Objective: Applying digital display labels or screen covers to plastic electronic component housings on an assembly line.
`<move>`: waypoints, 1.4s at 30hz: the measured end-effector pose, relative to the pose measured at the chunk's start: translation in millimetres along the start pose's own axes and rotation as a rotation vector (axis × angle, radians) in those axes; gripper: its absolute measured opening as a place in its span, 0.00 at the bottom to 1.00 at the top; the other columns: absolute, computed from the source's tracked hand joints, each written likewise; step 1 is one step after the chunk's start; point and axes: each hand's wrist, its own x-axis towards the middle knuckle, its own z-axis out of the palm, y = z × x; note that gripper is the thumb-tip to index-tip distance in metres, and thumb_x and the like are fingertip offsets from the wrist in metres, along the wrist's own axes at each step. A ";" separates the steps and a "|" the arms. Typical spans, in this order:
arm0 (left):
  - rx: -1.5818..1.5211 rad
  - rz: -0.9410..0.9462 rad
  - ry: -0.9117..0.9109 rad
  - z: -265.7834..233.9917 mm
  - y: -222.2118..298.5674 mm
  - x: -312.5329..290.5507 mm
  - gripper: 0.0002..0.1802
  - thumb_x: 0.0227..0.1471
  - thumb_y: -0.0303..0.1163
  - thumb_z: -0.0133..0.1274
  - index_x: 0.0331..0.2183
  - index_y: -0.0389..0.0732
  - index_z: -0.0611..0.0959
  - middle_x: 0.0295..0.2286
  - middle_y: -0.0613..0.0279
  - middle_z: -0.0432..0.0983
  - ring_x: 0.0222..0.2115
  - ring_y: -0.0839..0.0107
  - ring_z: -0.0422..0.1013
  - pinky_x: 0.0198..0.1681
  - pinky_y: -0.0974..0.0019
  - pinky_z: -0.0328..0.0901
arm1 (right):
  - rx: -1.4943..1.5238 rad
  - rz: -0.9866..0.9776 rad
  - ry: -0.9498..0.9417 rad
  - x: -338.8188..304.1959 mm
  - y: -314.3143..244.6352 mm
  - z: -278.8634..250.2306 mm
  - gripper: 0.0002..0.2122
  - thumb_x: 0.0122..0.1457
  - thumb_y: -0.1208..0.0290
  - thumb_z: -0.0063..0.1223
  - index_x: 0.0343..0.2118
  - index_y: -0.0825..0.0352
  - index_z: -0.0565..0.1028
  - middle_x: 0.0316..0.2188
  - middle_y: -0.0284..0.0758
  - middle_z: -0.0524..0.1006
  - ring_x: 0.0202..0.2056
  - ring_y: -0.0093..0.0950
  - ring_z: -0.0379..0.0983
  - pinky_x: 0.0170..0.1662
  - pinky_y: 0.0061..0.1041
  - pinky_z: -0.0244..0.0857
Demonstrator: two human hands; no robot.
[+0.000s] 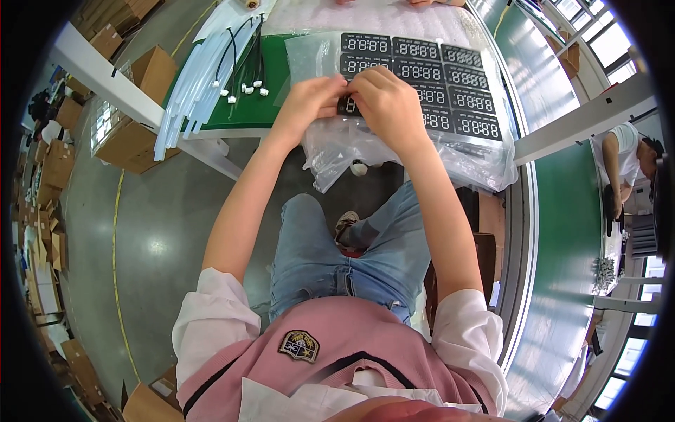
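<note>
Both of my hands meet over one black digit display panel [346, 105] at the near left corner of a grid of the same panels [450, 77]. My left hand [309, 102] pinches its left edge, and my right hand [387, 105] covers its right side. The panels lie in rows on clear plastic wrap [337, 151] that spills over the table's near edge. Most of the held panel is hidden under my fingers.
White tubes [190, 91] and black cables with white plugs [242, 70] lie on the green table [246, 116] to the left. Cardboard boxes [144, 77] stand on the floor at left. A green conveyor [562, 232] runs down the right, with another person [626, 165] beside it.
</note>
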 end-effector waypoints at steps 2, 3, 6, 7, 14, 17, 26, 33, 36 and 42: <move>-0.101 0.007 0.016 1.2 1.1 -2.3 0.16 0.55 0.27 0.54 0.46 0.32 0.78 0.39 0.61 0.79 0.38 0.75 0.75 0.43 0.72 0.69 | -0.003 -0.028 0.092 -3.7 0.2 -14.5 0.07 0.47 0.81 0.59 0.32 0.67 0.78 0.35 0.36 0.78 0.38 0.37 0.75 0.43 0.30 0.70; -0.151 0.009 0.029 -0.5 1.5 -3.4 0.16 0.57 0.29 0.53 0.46 0.33 0.78 0.39 0.62 0.79 0.38 0.75 0.75 0.44 0.72 0.68 | 0.003 -0.058 0.183 -8.0 -2.5 -25.2 0.07 0.47 0.81 0.59 0.31 0.67 0.78 0.34 0.36 0.77 0.38 0.36 0.75 0.43 0.29 0.70; 0.112 0.155 0.101 -9.0 -12.7 5.4 0.18 0.56 0.31 0.55 0.47 0.34 0.79 0.40 0.63 0.78 0.40 0.75 0.74 0.46 0.71 0.66 | 0.061 0.151 0.492 -35.0 -8.3 -56.7 0.07 0.48 0.82 0.60 0.31 0.68 0.76 0.33 0.35 0.77 0.36 0.29 0.74 0.42 0.24 0.69; 0.243 0.222 0.138 -9.9 -15.6 5.9 0.19 0.55 0.33 0.56 0.47 0.34 0.79 0.41 0.63 0.78 0.41 0.75 0.73 0.47 0.70 0.66 | 0.116 0.261 0.597 -47.9 -8.9 -68.7 0.06 0.51 0.82 0.59 0.32 0.68 0.76 0.33 0.35 0.77 0.35 0.27 0.74 0.41 0.23 0.68; 1.006 0.799 0.312 45.5 51.7 -36.9 0.17 0.46 0.30 0.63 0.41 0.37 0.83 0.36 0.57 0.75 0.39 0.68 0.72 0.43 0.65 0.66 | 1.065 0.738 0.892 -113.2 -52.2 -102.1 0.09 0.59 0.81 0.52 0.43 0.68 0.73 0.32 0.35 0.77 0.28 0.24 0.74 0.34 0.24 0.70; 0.475 0.751 -0.203 88.7 66.2 -59.5 0.12 0.45 0.29 0.63 0.34 0.35 0.83 0.32 0.59 0.74 0.33 0.66 0.71 0.38 0.66 0.65 | 1.118 0.765 0.803 -123.9 -74.7 -97.9 0.12 0.58 0.81 0.53 0.46 0.68 0.71 0.31 0.36 0.77 0.28 0.26 0.76 0.33 0.26 0.71; 0.591 0.839 -0.510 119.6 61.2 -77.9 0.08 0.37 0.20 0.58 0.23 0.34 0.74 0.28 0.56 0.71 0.27 0.63 0.69 0.32 0.67 0.64 | 0.388 0.631 0.584 -156.5 -68.3 -130.9 0.18 0.49 0.74 0.66 0.44 0.69 0.74 0.39 0.35 0.73 0.41 0.27 0.72 0.45 0.26 0.67; 0.691 0.696 -0.648 128.9 54.7 -85.1 0.07 0.41 0.23 0.56 0.23 0.33 0.73 0.31 0.56 0.72 0.32 0.64 0.69 0.39 0.68 0.62 | 0.515 0.635 0.484 -184.6 -91.6 -135.0 0.06 0.48 0.75 0.65 0.28 0.67 0.78 0.35 0.35 0.73 0.38 0.30 0.72 0.43 0.27 0.66; 0.694 0.790 -0.698 135.9 46.5 -81.3 0.08 0.38 0.21 0.57 0.28 0.34 0.78 0.31 0.57 0.73 0.30 0.62 0.70 0.35 0.65 0.65 | 0.437 0.584 0.548 -201.7 -97.5 -140.9 0.06 0.47 0.76 0.65 0.27 0.68 0.78 0.34 0.35 0.74 0.36 0.30 0.72 0.42 0.27 0.67; 0.599 0.728 -0.435 144.0 33.0 -76.7 0.11 0.48 0.23 0.55 0.37 0.34 0.79 0.37 0.58 0.73 0.33 0.66 0.70 0.40 0.67 0.66 | -0.636 0.806 0.740 -291.5 -105.4 -265.5 0.06 0.49 0.82 0.60 0.31 0.66 0.79 0.33 0.35 0.77 0.36 0.28 0.75 0.39 0.26 0.68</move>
